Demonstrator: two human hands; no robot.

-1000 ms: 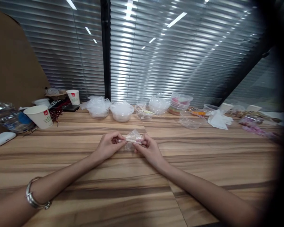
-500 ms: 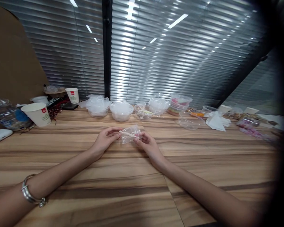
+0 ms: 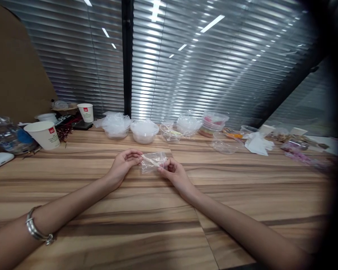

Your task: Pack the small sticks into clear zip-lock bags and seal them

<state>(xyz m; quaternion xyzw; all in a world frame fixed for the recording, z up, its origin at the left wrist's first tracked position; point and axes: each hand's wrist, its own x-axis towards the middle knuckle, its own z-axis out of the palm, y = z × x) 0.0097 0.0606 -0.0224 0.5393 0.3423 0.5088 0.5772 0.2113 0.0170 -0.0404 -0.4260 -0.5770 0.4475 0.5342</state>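
Just above the middle of the wooden table (image 3: 109,217), a small clear plastic bag (image 3: 154,156) is stretched between my two hands. A pale, thin strip shows slantwise in it; what it is I cannot make out. My left hand (image 3: 124,165) pinches the bag's left end between thumb and fingers. At the other end, my right hand (image 3: 176,173) has its thumb and fingertips closed on the bag's right side. A silver bangle (image 3: 36,227) circles my left forearm.
Along the back stand clear plastic bowls (image 3: 144,137) with white bags, stacked tubs (image 3: 212,125) and a white tissue (image 3: 258,143). At left are paper cups (image 3: 46,137), a water bottle (image 3: 9,135) and a white case (image 3: 0,161). Purple packets (image 3: 301,155) lie far right.
The bag has been turned flatter and spread out, so the pale strip shows more clearly and slopes down to the right. Both hands have barely moved.
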